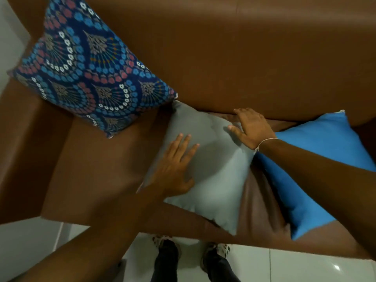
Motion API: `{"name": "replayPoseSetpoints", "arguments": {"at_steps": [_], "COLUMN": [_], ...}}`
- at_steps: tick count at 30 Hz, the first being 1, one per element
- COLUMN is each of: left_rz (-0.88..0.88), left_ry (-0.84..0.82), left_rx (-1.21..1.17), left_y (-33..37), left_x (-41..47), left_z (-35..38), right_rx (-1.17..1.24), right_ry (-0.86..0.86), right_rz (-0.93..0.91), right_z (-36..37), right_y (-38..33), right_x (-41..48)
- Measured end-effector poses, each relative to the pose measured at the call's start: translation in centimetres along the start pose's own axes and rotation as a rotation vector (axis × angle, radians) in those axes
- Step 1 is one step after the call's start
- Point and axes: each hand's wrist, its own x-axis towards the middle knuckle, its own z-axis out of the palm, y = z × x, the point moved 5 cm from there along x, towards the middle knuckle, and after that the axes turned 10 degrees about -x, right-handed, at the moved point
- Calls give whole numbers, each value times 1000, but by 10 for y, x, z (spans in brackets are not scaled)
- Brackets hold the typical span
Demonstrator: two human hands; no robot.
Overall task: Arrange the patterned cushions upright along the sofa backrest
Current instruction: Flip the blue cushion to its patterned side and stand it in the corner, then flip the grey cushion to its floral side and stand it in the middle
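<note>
Brown leather sofa (254, 64) on glossy white tile floor (284, 265), viewed from above. One patterned cushion (89, 64) stands propped in the left corner against the backrest, so that one looks done. The grey cushion (205, 165) lies flat on the seat, not yet upright, as does the blue cushion (317, 167) just beside it. Left hand (175, 169) rests flat on the grey cushion, fingers spread, gripping nothing; right hand (252, 127) presses open-palmed at its far edge. Shoes (168, 251) show below.

Both hands flat on grey cushion (213, 169) on brown sofa (264, 58), patterned cushion (85, 66) propped left, blue cushion (317, 163) right
</note>
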Motion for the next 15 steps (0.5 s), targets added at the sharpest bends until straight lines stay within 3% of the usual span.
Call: {"name": "replayPoseSetpoints", "arguments": {"at_steps": [5,10,15], "left_rz": [10,0,-80], "left_ry": [-129,-115,-107], "left_rx": [92,274,270], "left_y": [14,8,10], "left_x": [-30,-47,-38], "left_z": [66,101,111], "right_rx": [26,212,285], "right_ry": [-143,-393,-383], "right_rz": [95,220,179], "right_z": [39,73,87], "right_y": [21,32,35], "right_x": [16,43,53]}}
